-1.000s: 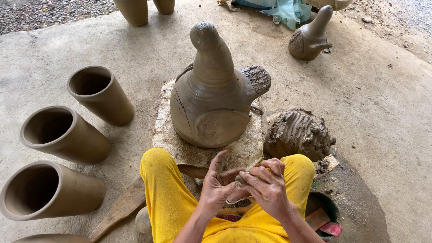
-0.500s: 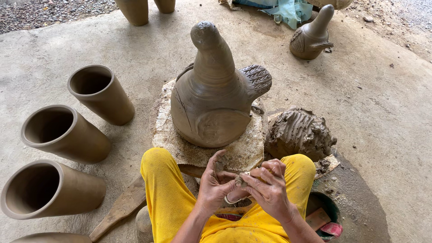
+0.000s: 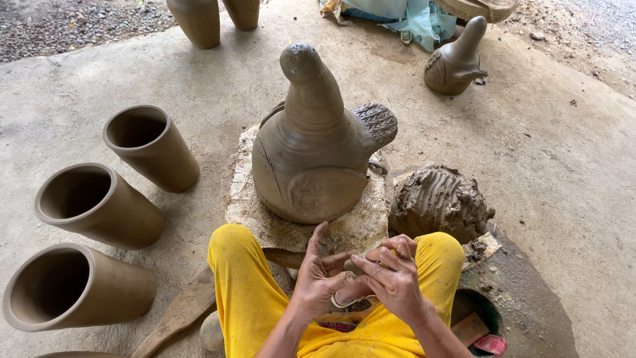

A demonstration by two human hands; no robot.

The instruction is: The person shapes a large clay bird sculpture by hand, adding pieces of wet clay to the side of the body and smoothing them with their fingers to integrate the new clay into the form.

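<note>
Pinching a small clay lump between both hands, left hand and right hand fingers closing around it, lying just below the bird-shaped pot.

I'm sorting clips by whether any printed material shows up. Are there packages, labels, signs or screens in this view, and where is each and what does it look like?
None: no package, label, sign or screen shows.
Nearest to it: crumpled pale blue-green sheeting, top edge, whether a wrapper cannot be told.
Hands: left hand and right hand pinch a small clay piece over the yellow-clad lap.
</note>
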